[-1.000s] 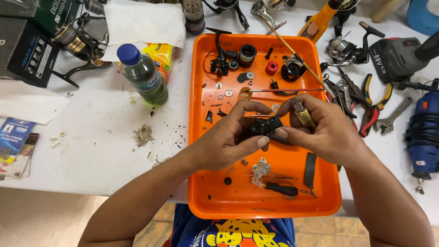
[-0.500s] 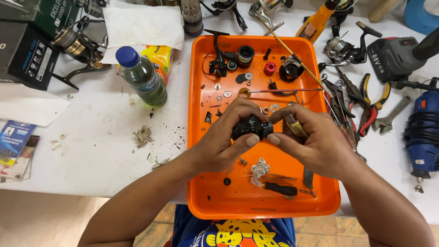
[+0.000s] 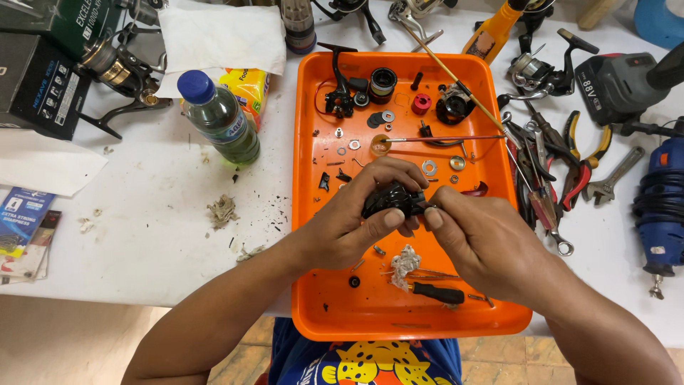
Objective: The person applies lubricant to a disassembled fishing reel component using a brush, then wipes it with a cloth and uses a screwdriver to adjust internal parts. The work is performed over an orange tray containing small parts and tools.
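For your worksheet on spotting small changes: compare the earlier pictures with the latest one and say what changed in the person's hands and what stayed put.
The brass-coloured piece seen by the right hand a second ago no longer shows. Both hands have closed in: the left hand wraps the black reel part, and the right fingertips pinch at its side. The orange tray, green bottle and pliers stayed as they were.

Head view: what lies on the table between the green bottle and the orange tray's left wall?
In the head view, only bare white table with a few dark specks lies between the green bottle and the orange tray.
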